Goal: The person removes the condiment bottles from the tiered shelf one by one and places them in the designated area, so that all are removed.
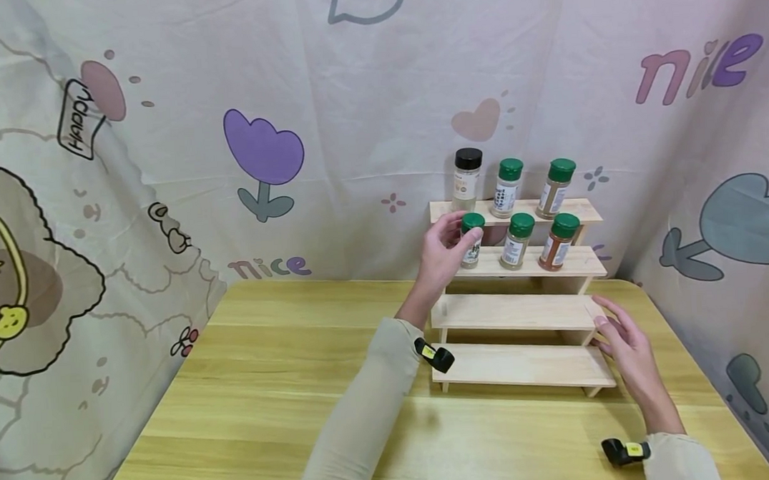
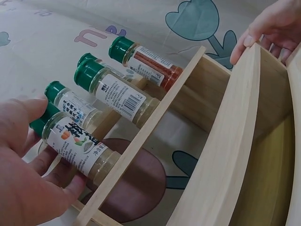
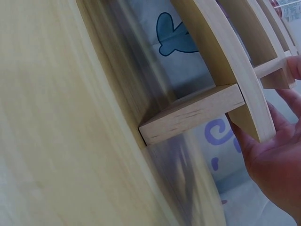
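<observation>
In the head view, a tiered wooden shelf rack (image 1: 516,309) stands on the table. My left hand (image 1: 438,258) grips a green-capped spice jar (image 1: 472,255) at the left end of the second tier from the top. The left wrist view shows this spice jar (image 2: 77,146) upright, its base at the tier's board, thumb and fingers around its cap and side. My right hand (image 1: 629,347) holds the right end of the third tier, with fingers at the board's corner. Close up, the right wrist view has the right hand (image 3: 277,155) around the board's end (image 3: 256,101).
Two more green-capped jars, one pale (image 1: 514,251) and one red-brown (image 1: 555,250), share the second tier. A black-capped jar (image 1: 466,183) and two green-capped ones (image 1: 507,192) stand on the top tier. Behind the wooden table (image 1: 268,374) hangs a printed cloth (image 1: 367,126).
</observation>
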`<move>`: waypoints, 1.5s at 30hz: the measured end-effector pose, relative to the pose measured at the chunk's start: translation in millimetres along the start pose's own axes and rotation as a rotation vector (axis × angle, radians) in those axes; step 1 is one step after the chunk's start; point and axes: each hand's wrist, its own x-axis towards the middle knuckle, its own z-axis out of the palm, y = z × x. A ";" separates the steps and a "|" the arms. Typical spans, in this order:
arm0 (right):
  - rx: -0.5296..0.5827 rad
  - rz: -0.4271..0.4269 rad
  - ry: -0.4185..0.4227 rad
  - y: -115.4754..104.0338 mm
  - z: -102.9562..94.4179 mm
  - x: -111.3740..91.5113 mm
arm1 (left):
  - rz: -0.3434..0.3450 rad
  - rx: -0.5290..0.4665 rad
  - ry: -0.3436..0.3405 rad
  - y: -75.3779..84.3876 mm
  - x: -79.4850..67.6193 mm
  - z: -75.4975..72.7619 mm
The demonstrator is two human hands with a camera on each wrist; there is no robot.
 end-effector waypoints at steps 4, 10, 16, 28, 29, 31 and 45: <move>0.000 0.007 -0.001 0.0 1.5 0.0 | -0.004 -0.021 -0.008 -2.0 2.0 -1.0; 0.061 -0.001 0.002 2.2 3.6 0.5 | -0.020 -0.025 -0.028 -3.3 1.7 -2.8; 0.047 0.006 0.012 6.3 3.0 -1.4 | -0.030 -0.036 -0.060 -3.0 -1.3 -4.8; -0.015 0.016 0.014 3.5 5.1 0.6 | -0.019 -0.056 -0.087 7.1 -7.5 -17.6; -0.007 0.015 0.014 3.2 4.5 0.3 | -0.014 -0.059 -0.095 7.3 -8.5 -19.2; 0.012 0.009 0.014 3.0 3.0 0.0 | -0.004 -0.075 -0.110 8.0 -10.3 -22.5; 0.081 -0.025 0.008 3.3 1.5 0.4 | 0.009 -0.135 -0.080 12.6 -25.8 -56.7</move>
